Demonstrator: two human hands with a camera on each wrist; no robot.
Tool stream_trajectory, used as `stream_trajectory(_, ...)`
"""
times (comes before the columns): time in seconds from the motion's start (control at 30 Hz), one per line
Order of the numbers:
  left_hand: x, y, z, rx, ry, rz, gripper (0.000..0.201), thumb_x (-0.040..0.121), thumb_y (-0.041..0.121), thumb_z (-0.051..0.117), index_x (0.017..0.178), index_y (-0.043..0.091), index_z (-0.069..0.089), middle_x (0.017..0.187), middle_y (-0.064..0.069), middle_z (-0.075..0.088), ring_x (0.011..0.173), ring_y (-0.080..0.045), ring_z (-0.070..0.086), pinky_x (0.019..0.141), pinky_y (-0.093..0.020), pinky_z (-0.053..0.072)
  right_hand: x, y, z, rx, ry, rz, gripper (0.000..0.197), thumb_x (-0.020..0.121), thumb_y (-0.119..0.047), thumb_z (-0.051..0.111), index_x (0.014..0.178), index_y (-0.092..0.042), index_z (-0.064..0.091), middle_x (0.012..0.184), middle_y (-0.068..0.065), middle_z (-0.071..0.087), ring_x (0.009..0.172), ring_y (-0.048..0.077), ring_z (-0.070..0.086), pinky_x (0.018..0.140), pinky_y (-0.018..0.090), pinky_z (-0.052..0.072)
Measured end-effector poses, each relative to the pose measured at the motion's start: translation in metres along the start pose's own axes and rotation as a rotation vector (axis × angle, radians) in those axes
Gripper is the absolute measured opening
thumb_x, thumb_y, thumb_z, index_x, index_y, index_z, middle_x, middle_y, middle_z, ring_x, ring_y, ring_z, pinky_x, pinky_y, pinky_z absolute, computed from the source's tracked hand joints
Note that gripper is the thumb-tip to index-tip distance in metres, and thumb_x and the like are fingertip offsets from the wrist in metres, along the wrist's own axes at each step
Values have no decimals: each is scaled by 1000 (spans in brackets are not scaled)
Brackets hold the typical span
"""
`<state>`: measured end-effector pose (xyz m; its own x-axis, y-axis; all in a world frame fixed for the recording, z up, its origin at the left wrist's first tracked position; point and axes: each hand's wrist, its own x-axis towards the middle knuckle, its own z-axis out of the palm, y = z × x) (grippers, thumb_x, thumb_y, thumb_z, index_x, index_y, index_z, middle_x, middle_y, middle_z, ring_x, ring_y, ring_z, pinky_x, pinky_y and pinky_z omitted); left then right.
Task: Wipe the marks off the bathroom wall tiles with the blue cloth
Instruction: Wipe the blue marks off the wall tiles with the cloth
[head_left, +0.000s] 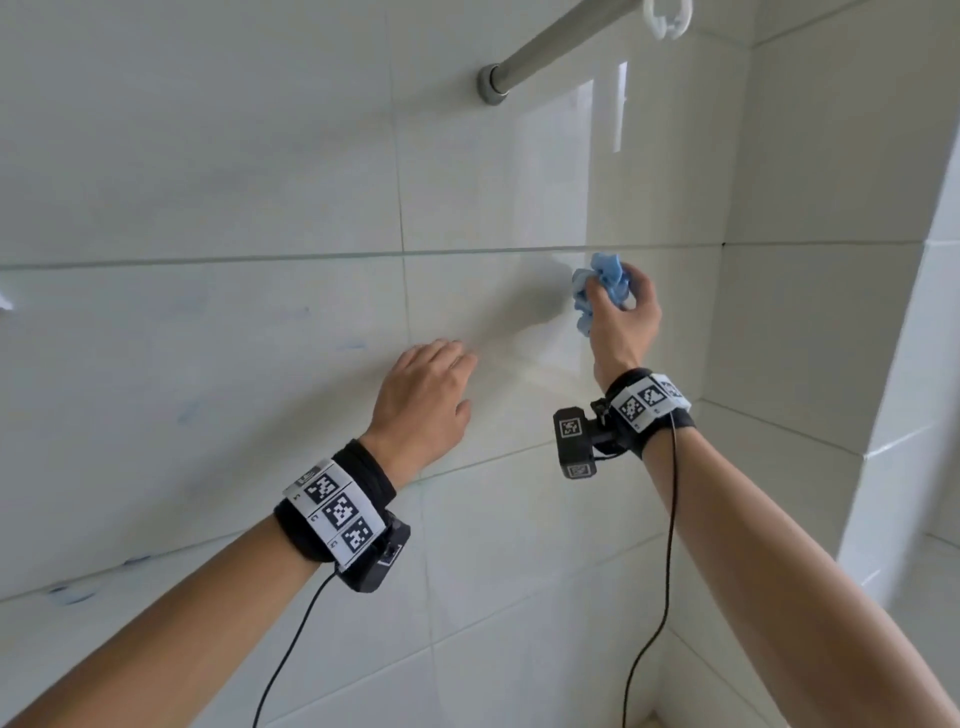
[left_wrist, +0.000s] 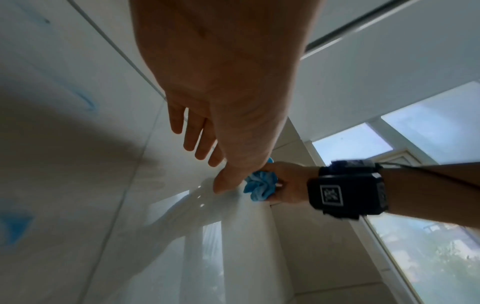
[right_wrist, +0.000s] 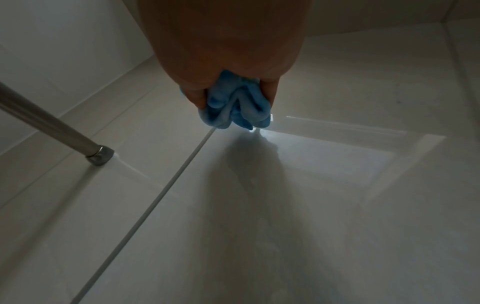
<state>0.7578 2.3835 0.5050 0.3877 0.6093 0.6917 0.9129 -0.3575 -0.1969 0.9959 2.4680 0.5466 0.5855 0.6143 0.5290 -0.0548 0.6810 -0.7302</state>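
My right hand (head_left: 621, 306) grips the bunched blue cloth (head_left: 602, 286) and holds it against the white wall tiles (head_left: 260, 182), just below a horizontal grout line. In the right wrist view the blue cloth (right_wrist: 233, 102) bulges out between my curled fingers and meets the tile. My left hand (head_left: 423, 400) is lower and to the left, fingers straight and spread, close to the wall and holding nothing. Faint blue marks (head_left: 350, 344) remain on the tiles left of it, with more blue marks (head_left: 72, 595) lower left. Blue smears (left_wrist: 88, 101) also show in the left wrist view.
A metal rod (head_left: 550, 49) meets the wall above the hands at a grey end cap, with a white ring (head_left: 667, 18) hanging on it. The wall corner (head_left: 727, 244) lies just right of the cloth. A window (left_wrist: 428, 236) is behind me to the right.
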Motion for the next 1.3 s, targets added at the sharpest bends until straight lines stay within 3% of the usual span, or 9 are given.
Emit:
stream_trajectory(0.2,10,0,37,195,13,-12,67,88,26,74,149,7,55,159,-11,49,150,-27,42,129,-42,23,56,11,34,10,8,-115,42,90,-29,75,131,-22,66,121,-4,71,106,9,70,96,34,59)
stream_trajectory(0.3,6,-2,47,248,57,-18,67,85,18,74,148,8,56,162,-9,46,151,-27,40,128,-43,19,32,38,52,-223,-13,-397,47,95,-19,70,141,-15,61,147,4,59,134,18,57,112,38,47)
stream_trajectory(0.47,-4,-5,52,270,37,-39,66,87,13,69,151,11,54,165,-7,41,154,-25,36,127,-47,26,17,72,25,-450,-615,-1016,57,90,-4,73,145,-11,58,157,7,49,148,27,43,119,41,41)
stream_trajectory(0.53,-6,-3,51,276,24,-38,64,88,14,67,151,10,54,165,-8,41,154,-26,37,127,-47,26,47,61,14,-545,-709,-1161,55,92,-6,71,146,-12,58,157,8,50,146,27,45,117,43,43)
stream_trajectory(0.73,-5,-1,47,291,24,-39,60,94,20,64,151,10,54,165,-9,40,154,-25,36,128,-43,17,91,20,41,-364,-326,-737,47,91,-17,73,138,-15,65,148,4,58,132,18,59,111,31,49)
stream_trajectory(0.97,-4,-10,43,251,68,-37,54,95,19,45,147,7,58,160,-9,48,151,-25,41,126,-45,29,39,47,24,-559,-611,-1120,53,87,-4,67,139,-10,63,147,9,59,132,32,58,109,44,50)
stream_trajectory(1.07,-7,-13,42,238,60,-38,54,97,20,46,149,8,56,160,-9,49,151,-25,42,127,-45,29,68,27,23,-574,-444,-915,42,88,-12,68,130,-14,66,132,3,67,112,29,61,92,38,52)
stream_trajectory(1.17,-13,-16,40,221,66,-49,54,99,19,51,152,10,53,161,-8,47,152,-23,40,128,-43,25,66,23,31,-510,-328,-763,29,92,-19,67,120,-13,69,121,0,70,102,26,58,83,21,37)
stream_trajectory(1.3,-18,-23,35,196,107,-64,56,97,22,45,151,10,54,160,-8,48,152,-23,41,129,-41,24,46,29,39,-485,-358,-765,26,92,-16,68,117,-14,70,118,-1,70,103,26,57,87,26,43)
